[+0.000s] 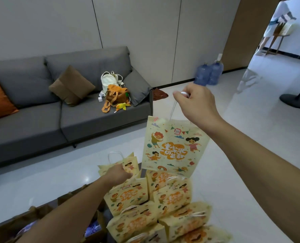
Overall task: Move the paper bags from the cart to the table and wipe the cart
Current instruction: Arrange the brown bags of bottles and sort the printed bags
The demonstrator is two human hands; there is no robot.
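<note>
My right hand [196, 104] grips the white handle of a pale yellow paper bag [173, 148] printed with cartoon children, and the bag hangs in the air above the others. Several more such paper bags [163, 204] stand packed together at the bottom middle; the cart beneath them is hidden. My left hand [118, 172] reaches down among the far bags, its fingers curled at the top of one paper bag [126, 165]; the grip itself is hidden behind the hand.
A grey sofa [40, 120] with cushions and a backpack stands at left. Brown cardboard boxes [40, 216] sit at lower left. Two blue water jugs [209, 74] stand by the wall. A round stand base [292, 100] lies at right; a person stands in the doorway.
</note>
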